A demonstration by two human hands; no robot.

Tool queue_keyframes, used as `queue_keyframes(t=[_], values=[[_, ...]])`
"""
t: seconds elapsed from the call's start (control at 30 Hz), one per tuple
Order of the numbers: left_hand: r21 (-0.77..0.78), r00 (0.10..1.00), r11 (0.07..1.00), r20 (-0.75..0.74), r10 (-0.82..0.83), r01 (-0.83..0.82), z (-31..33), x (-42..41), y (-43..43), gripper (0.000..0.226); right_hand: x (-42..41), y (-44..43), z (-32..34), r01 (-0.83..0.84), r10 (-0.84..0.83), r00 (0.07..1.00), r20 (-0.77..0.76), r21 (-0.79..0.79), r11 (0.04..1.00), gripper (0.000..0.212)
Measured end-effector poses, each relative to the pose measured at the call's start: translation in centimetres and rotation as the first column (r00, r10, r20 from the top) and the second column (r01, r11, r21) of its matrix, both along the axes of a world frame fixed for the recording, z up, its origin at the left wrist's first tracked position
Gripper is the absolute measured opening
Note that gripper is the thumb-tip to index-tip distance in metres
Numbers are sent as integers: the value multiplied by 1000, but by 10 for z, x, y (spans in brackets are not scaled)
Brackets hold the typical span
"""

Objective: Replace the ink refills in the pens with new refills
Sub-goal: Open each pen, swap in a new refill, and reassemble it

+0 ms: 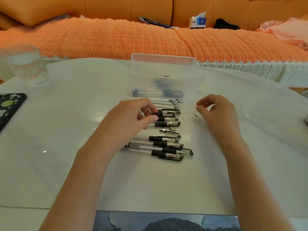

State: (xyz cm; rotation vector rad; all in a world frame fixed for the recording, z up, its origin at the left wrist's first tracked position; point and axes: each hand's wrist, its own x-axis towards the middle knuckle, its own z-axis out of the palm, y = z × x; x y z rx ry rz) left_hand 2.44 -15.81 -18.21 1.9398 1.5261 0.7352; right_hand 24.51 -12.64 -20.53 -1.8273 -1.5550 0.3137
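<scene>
Several clear pens with black grips lie side by side on the white table, in an upper group (168, 121) and a lower group (166, 147). My left hand (131, 117) curls round the black grip of one upper pen (164, 112). A loose metal tip cone (172, 128) and a loose pen cap (170, 133) lie between the groups. White refills (165, 102) lie just beyond the pens. My right hand (216, 110) hovers to the right, thumb and forefinger tips close together. A thin refill tip (195, 115) pokes out beneath it; whether it is gripped is unclear.
A clear plastic box (163, 64) with more pens stands open behind the refills. A drinking glass (25, 64) is at the far left, with a black patterned case (10, 105) below it. A dark picture (166, 220) lies at the near edge. An orange sofa (116, 39) runs behind.
</scene>
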Motion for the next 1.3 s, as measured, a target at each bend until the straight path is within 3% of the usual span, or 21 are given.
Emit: queue_keyframes(t=[0.23,0.87,1.13,1.3], values=[[-2,1000,1000,-3,0,0,1,-1,1,6,-25,12,-10,-233,235,964,121,-30,972,15],[2,1000,1000,-5,2,-2,1,-4,0,6,-28,16,-20,-233,233,952,200,-23,972,15],[2,1000,1000,-8,8,-8,1,-4,0,5,-25,15,-16,-227,234,970,71,-94,969,2],[-2,1000,1000,-9,13,-13,0,-3,0,5,-26,16,-15,-233,235,972,4,-107,967,10]])
